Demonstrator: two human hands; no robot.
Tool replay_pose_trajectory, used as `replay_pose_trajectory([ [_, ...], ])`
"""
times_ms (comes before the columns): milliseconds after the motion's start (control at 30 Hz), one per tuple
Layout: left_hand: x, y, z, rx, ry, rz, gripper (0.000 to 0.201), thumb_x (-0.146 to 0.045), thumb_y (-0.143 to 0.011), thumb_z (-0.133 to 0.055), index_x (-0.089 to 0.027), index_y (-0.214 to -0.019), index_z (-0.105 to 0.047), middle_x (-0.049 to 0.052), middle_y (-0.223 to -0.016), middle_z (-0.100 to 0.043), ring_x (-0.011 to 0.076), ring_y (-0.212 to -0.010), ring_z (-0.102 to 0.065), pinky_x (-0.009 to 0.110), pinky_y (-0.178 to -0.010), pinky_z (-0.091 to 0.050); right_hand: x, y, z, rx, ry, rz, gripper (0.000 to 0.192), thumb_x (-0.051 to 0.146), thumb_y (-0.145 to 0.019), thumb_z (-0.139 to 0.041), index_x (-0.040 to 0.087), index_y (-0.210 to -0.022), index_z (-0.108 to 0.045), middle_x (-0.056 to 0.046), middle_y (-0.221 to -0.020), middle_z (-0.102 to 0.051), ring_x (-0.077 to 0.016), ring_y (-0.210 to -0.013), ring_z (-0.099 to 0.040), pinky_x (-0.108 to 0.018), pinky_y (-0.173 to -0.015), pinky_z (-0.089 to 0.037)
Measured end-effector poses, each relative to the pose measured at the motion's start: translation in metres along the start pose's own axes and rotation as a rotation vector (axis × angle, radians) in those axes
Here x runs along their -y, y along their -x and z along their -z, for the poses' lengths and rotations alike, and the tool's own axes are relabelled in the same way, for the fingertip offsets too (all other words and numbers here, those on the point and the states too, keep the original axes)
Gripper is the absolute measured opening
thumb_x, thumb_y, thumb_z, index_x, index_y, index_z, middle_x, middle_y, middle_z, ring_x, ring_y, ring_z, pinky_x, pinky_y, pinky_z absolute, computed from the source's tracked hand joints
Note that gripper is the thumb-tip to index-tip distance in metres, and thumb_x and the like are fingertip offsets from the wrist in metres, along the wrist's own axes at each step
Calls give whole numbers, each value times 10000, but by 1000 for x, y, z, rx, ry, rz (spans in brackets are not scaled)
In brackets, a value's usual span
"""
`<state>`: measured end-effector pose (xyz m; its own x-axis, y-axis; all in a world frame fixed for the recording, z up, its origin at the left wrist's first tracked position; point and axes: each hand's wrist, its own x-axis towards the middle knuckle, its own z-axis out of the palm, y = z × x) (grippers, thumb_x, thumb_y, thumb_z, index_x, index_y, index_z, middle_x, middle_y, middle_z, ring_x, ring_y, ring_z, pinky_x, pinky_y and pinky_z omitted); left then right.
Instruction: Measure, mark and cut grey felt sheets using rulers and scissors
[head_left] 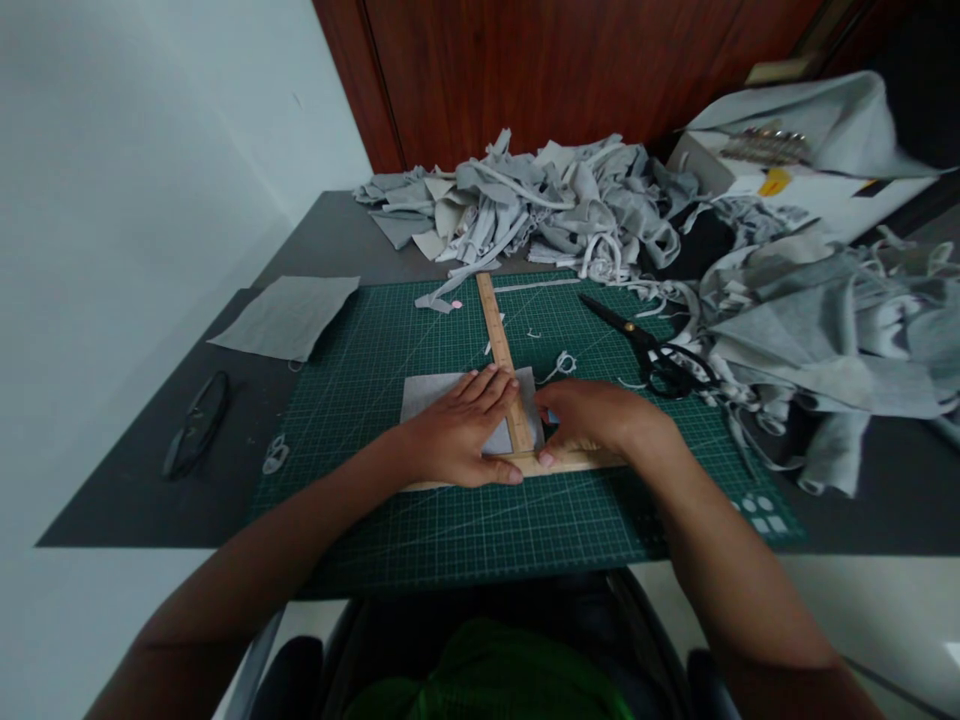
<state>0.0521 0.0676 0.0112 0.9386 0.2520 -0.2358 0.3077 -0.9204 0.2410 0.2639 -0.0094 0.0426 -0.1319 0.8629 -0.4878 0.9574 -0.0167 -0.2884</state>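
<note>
A small grey fabric piece (429, 392) lies on the green cutting mat (420, 520). A wooden T-shaped ruler (496, 335) lies over it, its long arm running away from me and its cross bar (577, 461) along the near edge. My left hand (457, 438) presses flat on the fabric and against the ruler's left side. My right hand (600, 420) rests on the cross bar at the fabric's right edge with fingers curled; whether it holds a small tool I cannot tell.
Black scissors (645, 345) lie on the mat to the right. A heap of grey fabric scraps (555, 205) fills the back and right of the table. A larger grey square (289, 315) and a black oblong object (196, 425) lie to the left.
</note>
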Motion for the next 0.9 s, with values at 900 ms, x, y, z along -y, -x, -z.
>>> replay_pose_trajectory([
  [900,-1,-9,-11,-118,14,-74,1185,-882,-884,-423,-55,-1656,-70,220,-1737,-15,322,-1627,28,460,-1312,2,11,8,7,4,44,-76,496,401,-685,-901,194,-1103,-730,-122,-1136,-780,-344,-1019,-728,-340,-740,-490],
])
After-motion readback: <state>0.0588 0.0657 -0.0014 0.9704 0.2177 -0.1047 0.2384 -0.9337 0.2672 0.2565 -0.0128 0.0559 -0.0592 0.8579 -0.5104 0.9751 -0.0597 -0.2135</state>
